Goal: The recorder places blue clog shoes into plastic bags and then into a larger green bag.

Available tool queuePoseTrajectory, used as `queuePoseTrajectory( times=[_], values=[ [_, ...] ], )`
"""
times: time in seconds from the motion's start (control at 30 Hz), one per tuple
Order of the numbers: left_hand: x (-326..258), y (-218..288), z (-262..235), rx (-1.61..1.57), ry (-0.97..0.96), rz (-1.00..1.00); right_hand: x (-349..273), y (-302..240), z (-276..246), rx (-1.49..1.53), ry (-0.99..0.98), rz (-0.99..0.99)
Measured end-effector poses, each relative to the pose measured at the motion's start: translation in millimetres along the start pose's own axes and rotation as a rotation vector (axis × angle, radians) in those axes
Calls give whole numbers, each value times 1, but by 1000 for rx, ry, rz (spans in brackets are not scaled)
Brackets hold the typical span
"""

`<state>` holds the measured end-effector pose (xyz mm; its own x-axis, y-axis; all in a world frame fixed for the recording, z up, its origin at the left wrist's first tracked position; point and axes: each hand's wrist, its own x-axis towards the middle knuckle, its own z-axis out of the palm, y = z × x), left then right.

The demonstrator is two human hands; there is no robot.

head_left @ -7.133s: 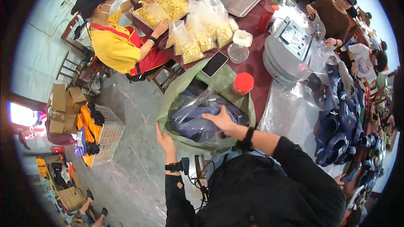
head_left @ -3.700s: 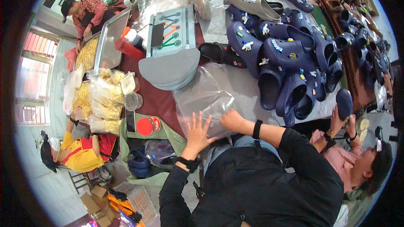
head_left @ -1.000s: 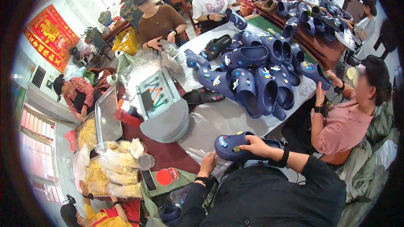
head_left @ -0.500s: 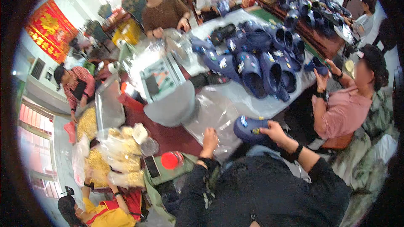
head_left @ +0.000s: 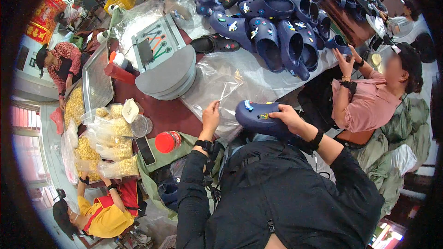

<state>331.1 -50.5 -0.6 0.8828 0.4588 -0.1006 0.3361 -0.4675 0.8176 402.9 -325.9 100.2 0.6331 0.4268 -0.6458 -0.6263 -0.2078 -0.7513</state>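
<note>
My right hand (head_left: 287, 116) grips a dark blue clog (head_left: 258, 115) with small coloured charms, held just above the table's near edge. My left hand (head_left: 211, 116) pinches the edge of a clear plastic bag (head_left: 226, 83) that lies on the table beside the clog. Both arms wear black sleeves and dark wrist bands. A heap of several more blue clogs (head_left: 272, 23) lies farther back on the table.
A grey round-fronted machine (head_left: 164, 64) stands left of the bag. A red-lidded jar (head_left: 167, 141), a phone (head_left: 145, 150) and bags of yellow snacks (head_left: 104, 147) sit at the left. A person in a pink shirt (head_left: 369, 106) handles a clog on the right; other people sit around.
The view swung down toward my hands. The clog in my right hand has come closer to the bag, and my left hand has taken hold of the bag's edge.
</note>
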Motion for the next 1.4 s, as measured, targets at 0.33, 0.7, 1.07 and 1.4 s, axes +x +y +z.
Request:
queuePoseTrajectory(
  times=[0.33, 0.7, 1.07, 1.4],
  values=[
    [-18, 8, 22, -52, 117, 245, 32, 39, 67, -1055, 133, -782],
    [-25, 13, 23, -12, 125, 333, 51, 78, 61, -1246, -53, -1090],
    [-29, 11, 11, 181, 92, 519, 116, 103, 104, -1381, -263, -1117],
    [-31, 10, 3, 388, 188, 618, 142, 86, 122, -1359, -161, -1179]
  ],
)
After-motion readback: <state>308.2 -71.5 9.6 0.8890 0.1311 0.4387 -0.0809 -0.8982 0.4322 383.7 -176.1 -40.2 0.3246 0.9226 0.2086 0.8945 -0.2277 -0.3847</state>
